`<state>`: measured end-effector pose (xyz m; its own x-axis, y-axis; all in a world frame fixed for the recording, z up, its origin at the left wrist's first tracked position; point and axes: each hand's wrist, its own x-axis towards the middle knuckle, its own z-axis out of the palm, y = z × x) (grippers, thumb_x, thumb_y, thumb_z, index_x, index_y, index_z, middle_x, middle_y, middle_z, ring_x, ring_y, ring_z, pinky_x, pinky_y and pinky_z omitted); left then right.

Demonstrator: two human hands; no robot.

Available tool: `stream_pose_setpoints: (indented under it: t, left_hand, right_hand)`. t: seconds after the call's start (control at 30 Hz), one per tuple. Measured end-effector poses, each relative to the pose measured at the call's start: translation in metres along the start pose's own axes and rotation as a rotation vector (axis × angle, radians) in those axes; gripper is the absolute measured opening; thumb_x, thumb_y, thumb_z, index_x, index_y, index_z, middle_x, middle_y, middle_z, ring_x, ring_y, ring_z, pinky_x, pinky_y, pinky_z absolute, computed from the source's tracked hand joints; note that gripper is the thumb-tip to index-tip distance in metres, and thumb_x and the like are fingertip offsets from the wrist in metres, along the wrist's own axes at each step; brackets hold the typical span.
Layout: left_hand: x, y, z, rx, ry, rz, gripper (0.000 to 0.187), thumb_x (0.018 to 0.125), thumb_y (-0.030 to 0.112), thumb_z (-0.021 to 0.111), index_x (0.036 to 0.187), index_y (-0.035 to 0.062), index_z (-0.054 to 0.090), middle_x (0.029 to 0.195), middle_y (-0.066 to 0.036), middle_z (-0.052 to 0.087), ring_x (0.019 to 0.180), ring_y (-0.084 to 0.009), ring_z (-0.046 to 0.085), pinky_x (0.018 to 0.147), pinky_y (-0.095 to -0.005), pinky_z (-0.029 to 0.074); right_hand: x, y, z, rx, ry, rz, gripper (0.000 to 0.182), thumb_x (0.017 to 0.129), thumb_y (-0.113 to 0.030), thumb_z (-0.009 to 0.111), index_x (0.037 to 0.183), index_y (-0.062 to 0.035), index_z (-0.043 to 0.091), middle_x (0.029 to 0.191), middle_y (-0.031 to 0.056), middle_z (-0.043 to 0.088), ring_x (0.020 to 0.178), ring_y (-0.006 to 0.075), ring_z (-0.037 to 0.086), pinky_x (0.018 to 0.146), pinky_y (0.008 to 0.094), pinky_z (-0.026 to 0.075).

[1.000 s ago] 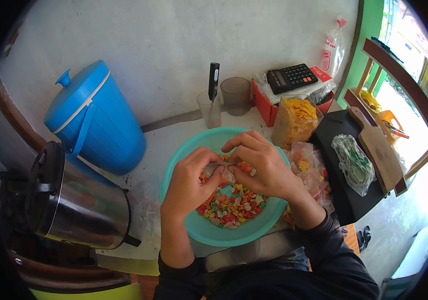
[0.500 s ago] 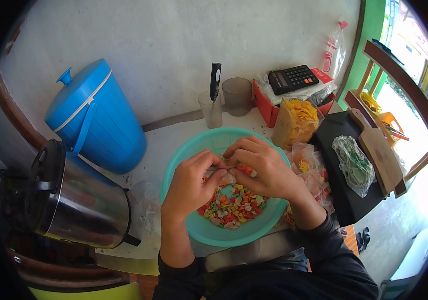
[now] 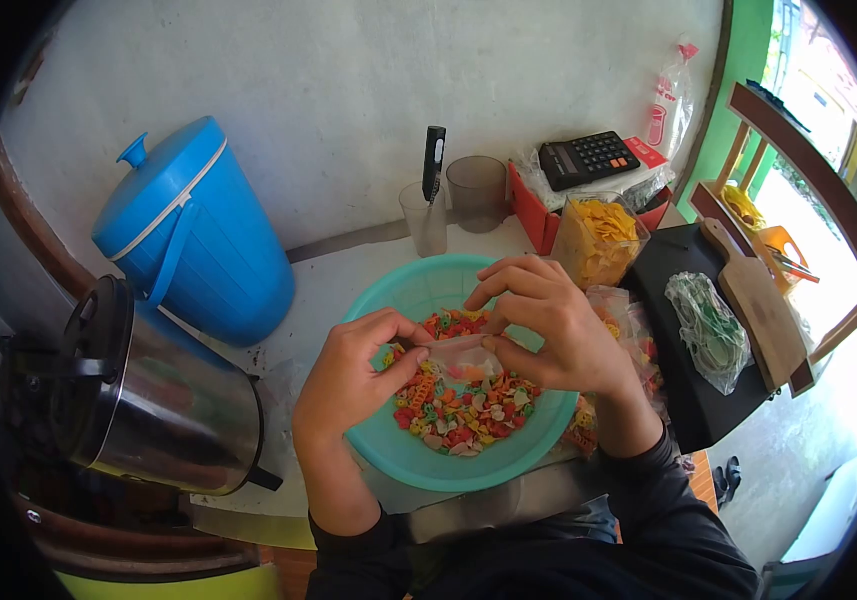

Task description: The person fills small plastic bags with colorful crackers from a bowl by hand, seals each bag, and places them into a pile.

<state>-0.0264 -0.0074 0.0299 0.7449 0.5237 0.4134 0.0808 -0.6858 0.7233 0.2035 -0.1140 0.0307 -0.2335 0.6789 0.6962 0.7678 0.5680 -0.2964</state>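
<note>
A small clear plastic bag (image 3: 460,358) is stretched between my two hands, with a few coloured pieces showing through its lower part. My left hand (image 3: 353,372) pinches its left top corner between thumb and fingers. At the opposite corner, my right hand (image 3: 560,325) grips it with the thumb and a finger, the other fingers arched above. Directly below is a turquoise basin (image 3: 418,472) holding a heap of small colourful snack pieces (image 3: 463,415) in red, orange, yellow, green and pale tones.
Filled snack bags (image 3: 638,345) lie right of the basin. Behind stand a tub of yellow chips (image 3: 603,240), a calculator (image 3: 588,158) on a red box and two cups (image 3: 476,195). A blue cooler (image 3: 203,240) and a steel pot (image 3: 183,400) are at left, a cutting board (image 3: 758,300) at right.
My hands have moved apart from close together, drawing the bag's top edge out between them. The left hand shifted left and the right hand moved right and slightly up.
</note>
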Motion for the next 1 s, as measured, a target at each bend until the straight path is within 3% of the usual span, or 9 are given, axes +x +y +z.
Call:
stream_pose_setpoints:
  t: [0.2, 0.3, 0.6, 1.0]
  left_hand:
    - [0.002, 0.005, 0.004, 0.027, 0.149, 0.067, 0.010, 0.077, -0.006, 0.069, 0.084, -0.0016, 0.064, 0.081, -0.008, 0.065, 0.075, -0.0178, 0.063, 0.071, -0.0297, 0.048]
    - [0.005, 0.004, 0.008, 0.028, 0.220, 0.142, 0.013, 0.073, -0.009, 0.064, 0.083, -0.0007, 0.060, 0.078, -0.007, 0.061, 0.072, -0.0169, 0.060, 0.068, -0.0288, 0.047]
    - [0.010, 0.005, 0.021, 0.044, 0.242, 0.269, 0.019, 0.071, -0.009, 0.061, 0.086, 0.0027, 0.060, 0.076, -0.006, 0.058, 0.066, -0.0203, 0.058, 0.065, -0.0318, 0.048]
    - [0.008, 0.009, 0.024, -0.087, 0.266, 0.265, 0.015, 0.075, -0.007, 0.062, 0.088, -0.0002, 0.060, 0.079, -0.008, 0.062, 0.071, -0.0175, 0.061, 0.068, -0.0293, 0.049]
  right_hand:
    - [-0.002, -0.001, 0.003, 0.120, -0.076, 0.141, 0.018, 0.080, -0.011, 0.077, 0.095, -0.0050, 0.069, 0.105, 0.0090, 0.069, 0.102, 0.0304, 0.063, 0.088, 0.0431, 0.048]
    - [-0.005, 0.001, 0.009, 0.076, -0.112, 0.121, 0.025, 0.082, -0.017, 0.079, 0.102, -0.0046, 0.070, 0.102, 0.0104, 0.069, 0.094, 0.0310, 0.065, 0.083, 0.0424, 0.049]
    - [-0.010, 0.004, 0.029, 0.180, -0.251, 0.109, 0.018, 0.093, -0.021, 0.067, 0.098, -0.0040, 0.073, 0.087, 0.0137, 0.066, 0.080, 0.0366, 0.066, 0.069, 0.0473, 0.050]
    - [-0.019, -0.003, 0.023, 0.180, -0.314, 0.142, 0.019, 0.095, -0.022, 0.065, 0.099, -0.0037, 0.070, 0.084, 0.0155, 0.067, 0.079, 0.0393, 0.065, 0.069, 0.0487, 0.050]
